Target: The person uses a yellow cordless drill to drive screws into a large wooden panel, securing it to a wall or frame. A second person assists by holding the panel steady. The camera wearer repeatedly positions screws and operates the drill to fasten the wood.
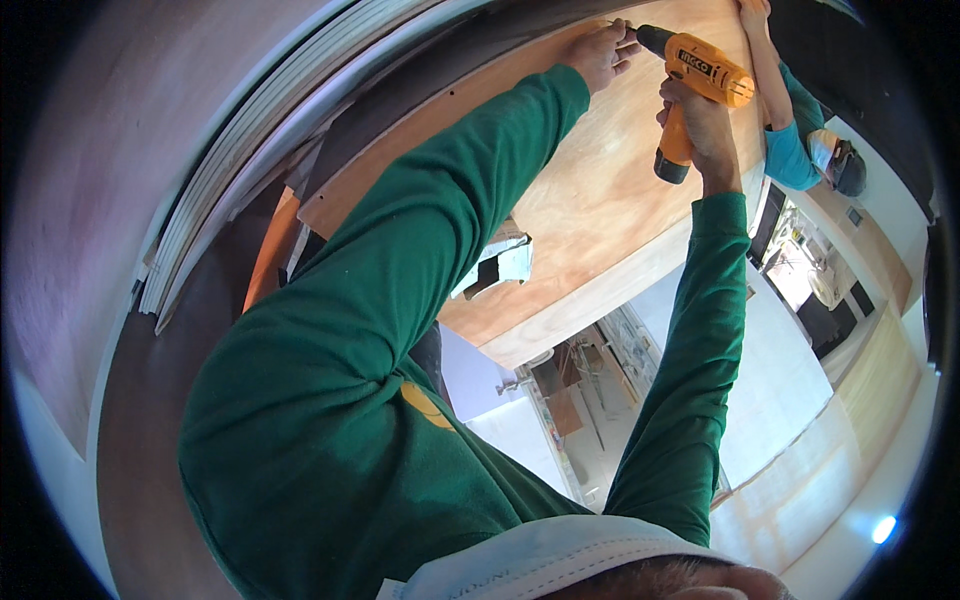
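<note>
Right hand (703, 122) grips drill (712, 72), fingers closed; left hand (600, 57), fingers curled, sits before its nose, over panel (590, 180); cannot tell whether pinching anything.

Orange-and-black cordless drill (708, 70), chuck (655, 40) leftward, near a plywood panel (590, 190)

This looks like a woodworking workshop: an orange cordless drill (708, 68) at a large plywood panel (590, 200), stacked long boards (240, 135), a co-worker (793, 158) alongside.
</note>
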Motion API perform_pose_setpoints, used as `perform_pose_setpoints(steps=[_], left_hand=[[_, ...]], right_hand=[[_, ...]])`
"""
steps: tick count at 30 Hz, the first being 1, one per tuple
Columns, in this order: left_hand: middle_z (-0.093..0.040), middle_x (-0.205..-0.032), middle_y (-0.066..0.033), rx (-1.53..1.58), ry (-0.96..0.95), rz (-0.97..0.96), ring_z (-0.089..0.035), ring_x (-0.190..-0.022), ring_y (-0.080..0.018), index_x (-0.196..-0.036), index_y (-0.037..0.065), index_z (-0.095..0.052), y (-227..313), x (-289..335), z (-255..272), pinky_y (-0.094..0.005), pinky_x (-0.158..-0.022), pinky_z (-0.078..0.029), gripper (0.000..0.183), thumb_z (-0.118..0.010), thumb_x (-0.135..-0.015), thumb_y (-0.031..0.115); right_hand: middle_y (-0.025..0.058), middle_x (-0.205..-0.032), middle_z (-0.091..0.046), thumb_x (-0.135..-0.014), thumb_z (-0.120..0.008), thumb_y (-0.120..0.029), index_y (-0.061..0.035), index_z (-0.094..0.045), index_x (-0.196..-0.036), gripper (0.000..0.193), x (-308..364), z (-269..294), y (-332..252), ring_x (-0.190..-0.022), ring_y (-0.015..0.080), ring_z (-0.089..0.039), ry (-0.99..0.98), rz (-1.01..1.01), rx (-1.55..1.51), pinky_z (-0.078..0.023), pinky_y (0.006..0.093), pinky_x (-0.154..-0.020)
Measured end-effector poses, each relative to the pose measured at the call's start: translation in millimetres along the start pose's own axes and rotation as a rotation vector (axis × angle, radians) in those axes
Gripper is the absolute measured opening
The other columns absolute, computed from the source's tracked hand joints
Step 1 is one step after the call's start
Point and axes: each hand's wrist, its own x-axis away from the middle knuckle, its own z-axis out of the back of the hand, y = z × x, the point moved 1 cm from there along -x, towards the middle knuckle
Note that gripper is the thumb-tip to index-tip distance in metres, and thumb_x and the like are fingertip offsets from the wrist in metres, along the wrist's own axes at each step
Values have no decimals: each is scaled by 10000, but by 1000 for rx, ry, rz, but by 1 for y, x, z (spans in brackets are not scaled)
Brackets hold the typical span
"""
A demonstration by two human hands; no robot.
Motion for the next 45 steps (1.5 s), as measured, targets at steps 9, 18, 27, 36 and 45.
perform_pose_setpoints(steps=[9, 18, 27, 36, 45], left_hand=[[-695, -1272, 20, 23, 4, -45, -628, -1288, -216, -1168, 221, -652, -8, 0, -1, -450, -1092, -383, 206, -566, -1133, 404], [-714, -1187, 19, 10, 16, -45, -651, -1254, -217, -1184, 216, -663, -16, -11, 5, -458, -1061, -391, 221, -584, -1124, 414], [-685, -1223, 72, 18, 24, -32, -628, -1169, -157, -1252, 247, -637, -20, -32, 17, -413, -953, -439, 334, -690, -1047, 505], [-692, -1140, 62, 124, -2, -9, -647, -1092, -155, -1162, 248, -667, -24, -37, 20, -404, -899, -458, 245, -660, -1069, 475], [-624, -809, 60, 296, 25, -73, -568, -739, -114, -1011, 209, -671, -30, -61, 19, -282, -667, -454, 216, -610, -1105, 393]], right_hand=[[81, -887, -651, -874, -706, -112, 31, -655, -1157, 321, 0, 5, 5, -697, 191, -656, -1, -11, 23, -588, 333, -646], [80, -899, -645, -876, -711, -123, 30, -655, -1143, 314, -1, 6, 1, -731, 185, -648, -11, -16, 40, -597, 336, -662], [79, -887, -631, -875, -709, -143, 23, -657, -1114, 296, -3, 5, -2, -724, 185, -649, -12, -26, 69, -604, 340, -668], [74, -875, -640, -865, -721, -142, 13, -669, -1117, 300, -2, 7, 0, -725, 182, -651, -25, -1, 52, -606, 341, -670], [77, -865, -633, -864, -715, -125, 14, -656, -1124, 301, -6, 4, 2, -688, 203, -656, -22, -43, 29, -585, 346, -648]])
